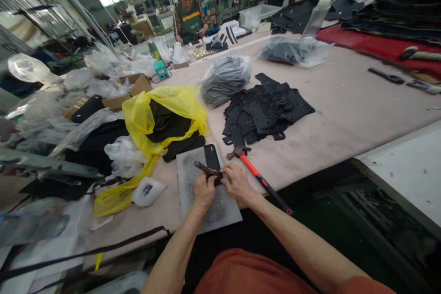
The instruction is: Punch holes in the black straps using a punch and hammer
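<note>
Over a grey speckled board [193,204], my left hand [204,189] pinches a black strip-like piece [204,167] that sticks up and to the left. My right hand [237,183] is closed at that piece's right end, fingertips close to the left thumb. Exactly what lies between the fingertips is hidden. Beneath and behind them, a flat black piece with a slot near its end [212,154] lies on the board. A claw hammer with a red and black handle [253,170] rests just right of my right hand, its head touching the pile of black pieces [263,112].
Left of the board lie a yellow plastic bag [134,112] with dark pieces inside and a white crumpled wrapper [147,191]. Clear bags of dark pieces [225,78] stand behind. Across the table [344,115], a person [191,16] works. The table edge runs near my right forearm.
</note>
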Available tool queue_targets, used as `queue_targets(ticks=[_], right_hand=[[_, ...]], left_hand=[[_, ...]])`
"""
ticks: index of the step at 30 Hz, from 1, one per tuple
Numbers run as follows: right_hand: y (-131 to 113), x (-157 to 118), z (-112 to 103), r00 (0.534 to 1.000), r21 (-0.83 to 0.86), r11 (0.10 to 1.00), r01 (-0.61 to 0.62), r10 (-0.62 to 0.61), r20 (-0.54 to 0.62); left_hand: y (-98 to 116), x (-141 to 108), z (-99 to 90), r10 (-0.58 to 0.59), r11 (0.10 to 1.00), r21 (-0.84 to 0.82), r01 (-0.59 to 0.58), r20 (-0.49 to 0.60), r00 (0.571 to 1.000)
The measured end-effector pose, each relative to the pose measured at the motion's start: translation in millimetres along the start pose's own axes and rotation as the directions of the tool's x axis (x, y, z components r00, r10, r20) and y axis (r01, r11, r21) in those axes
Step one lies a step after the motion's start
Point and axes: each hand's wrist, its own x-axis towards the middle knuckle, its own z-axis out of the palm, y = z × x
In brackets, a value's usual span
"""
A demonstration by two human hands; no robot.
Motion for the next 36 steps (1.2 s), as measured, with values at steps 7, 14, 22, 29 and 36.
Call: queue_targets(ticks=[7, 14, 22, 29, 36], right_hand=[[-1, 1, -4, 1.000, 0.003, 1.000, -0.009, 0.009, 0.005], [-14, 0, -8, 0.999, -0.081, 0.996, 0.040, -0.037, 0.040], [-22, 12, -6, 0.993, -0.192, 0.981, 0.026, -0.004, 0.114], [-23, 3, -6, 0.998, -0.165, 0.986, 0.026, -0.016, 0.062], [-19, -2, -6, 0.996, -0.195, 0.977, 0.088, -0.080, 0.047]], left_hand=[[-16, 9, -10.6, -0.033, 0.997, -0.077, 0.026, -0.087, 0.996], [-21, 0, -6.4, 0.114, 0.993, -0.017, -0.115, -0.056, 0.992], [-18, 0, -8.5, 0.141, 0.990, -0.002, -0.141, -0.059, 0.988], [-18, -1, -8.3, 0.117, 0.992, -0.027, -0.119, -0.065, 0.991], [-20, -1, -6.0, 0.115, 0.992, -0.036, -0.118, -0.060, 0.992]])
